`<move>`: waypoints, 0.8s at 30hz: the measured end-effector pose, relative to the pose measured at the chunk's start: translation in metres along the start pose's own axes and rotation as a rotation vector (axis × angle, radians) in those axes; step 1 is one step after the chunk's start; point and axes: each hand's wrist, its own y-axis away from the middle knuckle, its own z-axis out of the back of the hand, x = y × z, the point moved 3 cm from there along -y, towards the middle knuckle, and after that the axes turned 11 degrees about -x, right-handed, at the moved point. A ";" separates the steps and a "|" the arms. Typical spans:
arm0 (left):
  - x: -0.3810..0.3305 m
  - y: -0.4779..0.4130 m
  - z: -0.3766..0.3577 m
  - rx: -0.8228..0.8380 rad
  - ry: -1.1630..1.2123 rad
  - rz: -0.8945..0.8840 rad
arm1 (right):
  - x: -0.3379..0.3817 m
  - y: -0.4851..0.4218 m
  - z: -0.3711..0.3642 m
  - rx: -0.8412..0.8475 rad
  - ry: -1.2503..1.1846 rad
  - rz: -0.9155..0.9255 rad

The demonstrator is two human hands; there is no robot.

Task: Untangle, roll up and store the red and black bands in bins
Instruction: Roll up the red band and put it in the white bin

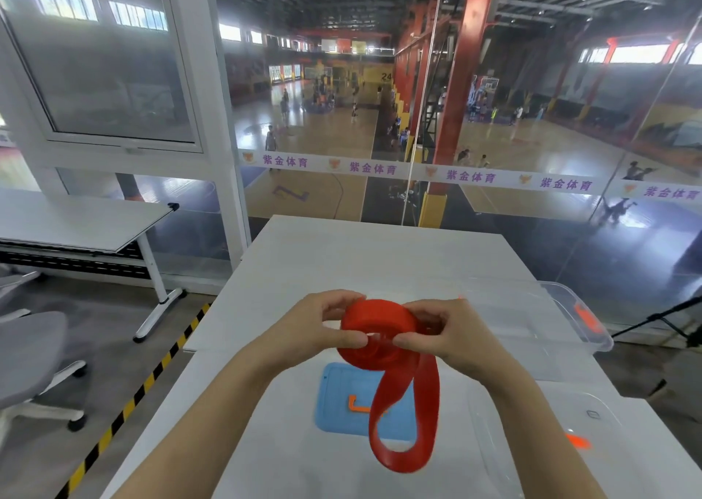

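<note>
A red band (380, 327) is partly wound into a thick roll, held in the air over the white table (342, 255). A loose loop of the band hangs down from the roll toward the table. My left hand (323, 325) grips the roll's left side with thumb and curled fingers. My right hand (444, 333) pinches its right side, thumb toward the roll's centre. No black band is visible.
A blue mat (342, 396) with an orange mark lies under the hanging loop. Two clear plastic bins sit on the right, one far (562, 320) and one near (551, 441). Glass wall ahead, a second table (76, 225) and grey chairs at left.
</note>
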 end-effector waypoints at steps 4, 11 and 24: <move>-0.013 -0.002 -0.004 0.038 -0.252 -0.104 | 0.008 -0.007 -0.004 0.079 0.104 0.035; -0.011 -0.003 0.004 -0.132 0.121 -0.066 | -0.005 0.003 0.002 -0.068 -0.004 -0.022; -0.013 0.004 -0.009 0.034 -0.170 -0.051 | 0.002 0.003 -0.005 -0.073 0.086 -0.002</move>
